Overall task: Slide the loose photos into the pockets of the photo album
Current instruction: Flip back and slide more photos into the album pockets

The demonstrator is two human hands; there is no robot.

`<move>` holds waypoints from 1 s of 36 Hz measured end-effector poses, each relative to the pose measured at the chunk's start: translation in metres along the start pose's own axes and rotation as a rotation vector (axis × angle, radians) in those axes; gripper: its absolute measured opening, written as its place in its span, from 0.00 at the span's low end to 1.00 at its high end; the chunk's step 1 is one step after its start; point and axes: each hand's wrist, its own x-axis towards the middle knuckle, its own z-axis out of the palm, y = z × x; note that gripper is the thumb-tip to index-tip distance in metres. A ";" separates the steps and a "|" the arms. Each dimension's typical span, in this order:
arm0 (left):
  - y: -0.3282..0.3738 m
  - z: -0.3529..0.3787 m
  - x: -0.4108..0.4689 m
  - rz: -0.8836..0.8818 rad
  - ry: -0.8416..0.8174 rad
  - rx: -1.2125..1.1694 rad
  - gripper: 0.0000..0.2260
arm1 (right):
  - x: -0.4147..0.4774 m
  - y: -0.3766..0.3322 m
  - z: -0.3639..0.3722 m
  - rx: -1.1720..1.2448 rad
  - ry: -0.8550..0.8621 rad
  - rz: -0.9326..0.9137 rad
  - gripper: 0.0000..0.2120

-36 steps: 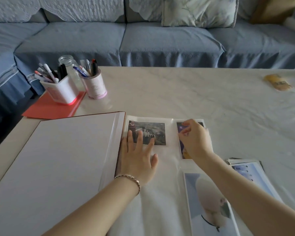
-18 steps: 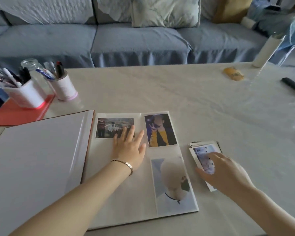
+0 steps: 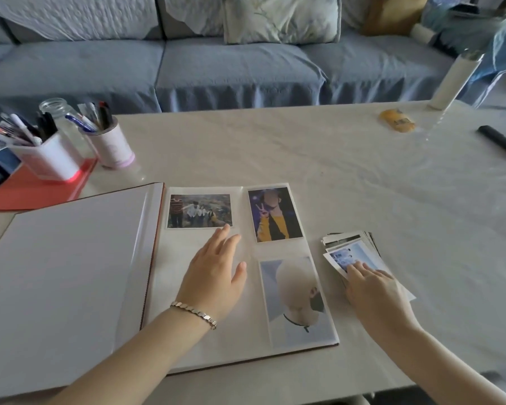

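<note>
Stack of loose glossy photos (image 3: 351, 249): on the pale table (image 3: 304, 147), top blue print under the right hand's (image 3: 374, 290) nearly straight fingertips. Open white-paged photo album (image 3: 70, 273): just left of those fingers; left hand (image 3: 214, 276) flat on its clear pocket page, fingers spread.

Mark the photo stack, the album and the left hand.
photo stack (image 3: 352, 254): head view, top blue photo.
album (image 3: 70, 273): head view, blank left page.
left hand (image 3: 214, 276): head view, back of the hand.
</note>
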 end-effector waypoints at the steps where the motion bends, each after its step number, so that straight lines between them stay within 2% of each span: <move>1: 0.001 0.000 -0.001 0.013 0.014 -0.013 0.22 | -0.002 0.000 0.000 0.019 -0.009 0.011 0.24; 3: 0.003 -0.001 -0.002 0.041 0.035 -0.046 0.21 | -0.005 -0.005 -0.007 0.047 0.009 0.029 0.20; 5: 0.006 -0.002 -0.003 0.068 0.023 -0.085 0.20 | -0.005 -0.010 -0.019 0.072 -0.056 0.142 0.06; 6: 0.009 -0.002 -0.004 0.079 0.011 -0.112 0.19 | -0.005 -0.010 -0.020 0.108 -0.100 0.196 0.04; 8: 0.015 -0.003 -0.006 0.082 -0.004 -0.179 0.17 | -0.006 -0.011 -0.023 0.231 -0.031 0.225 0.08; 9: 0.018 -0.004 -0.006 0.068 -0.006 -0.225 0.16 | -0.007 -0.014 -0.027 0.280 0.110 0.201 0.10; 11: 0.025 -0.004 -0.004 0.008 -0.017 -0.374 0.15 | -0.006 -0.018 -0.029 0.251 0.408 0.060 0.11; 12: 0.030 -0.005 -0.003 -0.036 -0.058 -0.493 0.14 | -0.005 -0.021 -0.030 0.227 0.487 -0.030 0.11; 16: 0.051 -0.020 0.000 -0.331 -0.326 -1.182 0.20 | 0.000 -0.038 -0.036 0.263 0.544 -0.373 0.14; 18: 0.052 -0.023 0.001 -0.405 -0.286 -1.281 0.18 | 0.000 -0.048 -0.039 0.290 0.524 -0.527 0.14; 20: 0.049 -0.023 0.001 -0.455 -0.158 -1.281 0.10 | 0.001 -0.055 -0.040 0.362 0.487 -0.569 0.12; 22: 0.039 -0.019 0.002 -0.486 -0.059 -1.244 0.09 | 0.001 -0.060 -0.039 0.512 0.412 -0.433 0.13; 26: 0.020 -0.012 0.003 -0.493 0.039 -1.157 0.15 | 0.002 -0.072 -0.050 1.001 0.063 0.259 0.31; 27: 0.018 -0.012 0.003 -0.466 0.034 -1.110 0.19 | 0.004 -0.072 -0.052 1.178 -0.033 0.375 0.32; 29: 0.015 -0.011 0.003 -0.383 0.019 -0.938 0.24 | 0.010 -0.068 -0.050 1.463 -0.191 0.462 0.21; 31: 0.012 -0.010 0.005 -0.291 0.071 -0.713 0.19 | 0.013 -0.065 -0.049 1.528 -0.247 0.495 0.10; 33: 0.007 -0.008 0.007 -0.231 0.152 -0.524 0.15 | 0.014 -0.065 -0.049 1.507 -0.195 0.513 0.06; 36: -0.007 0.002 0.014 -0.079 0.265 -0.265 0.20 | 0.018 -0.063 -0.047 1.500 -0.098 0.542 0.03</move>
